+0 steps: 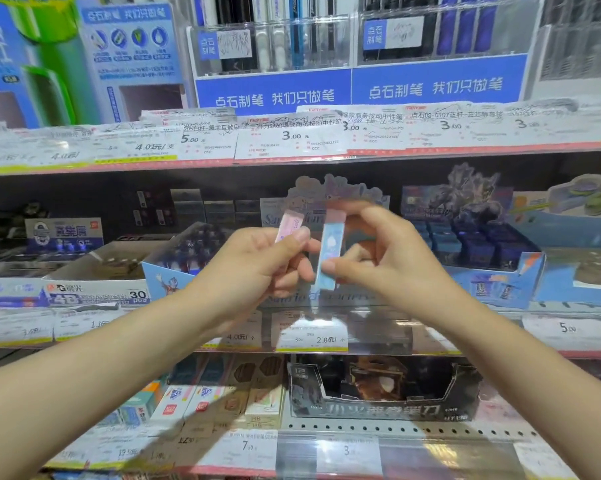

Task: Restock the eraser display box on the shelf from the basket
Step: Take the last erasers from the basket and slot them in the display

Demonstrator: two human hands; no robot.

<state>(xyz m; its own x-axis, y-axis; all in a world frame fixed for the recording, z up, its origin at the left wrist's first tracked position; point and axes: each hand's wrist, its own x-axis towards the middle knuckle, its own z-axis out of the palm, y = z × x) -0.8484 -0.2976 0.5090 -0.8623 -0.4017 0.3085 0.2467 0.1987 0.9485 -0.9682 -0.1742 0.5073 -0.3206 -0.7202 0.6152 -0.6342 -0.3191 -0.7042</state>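
Eraser display box (344,202) sits on the middle shelf (84,327), largely blocked from view by both raised hands; only its pastel header card and front lettering show. Blue card boxes (493,268) flank it, with price labels (311,336) along the shelf edge below. Left hand (257,268) pinches a pink eraser (288,226), tilted. Right hand (378,258) pinches a blue eraser (330,252), near upright, between thumb and fingertips. The erasers are just beside each other.

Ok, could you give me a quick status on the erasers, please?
Left hand holds pink eraser. Right hand pinches blue eraser. Display box behind hands, nothing blocking.
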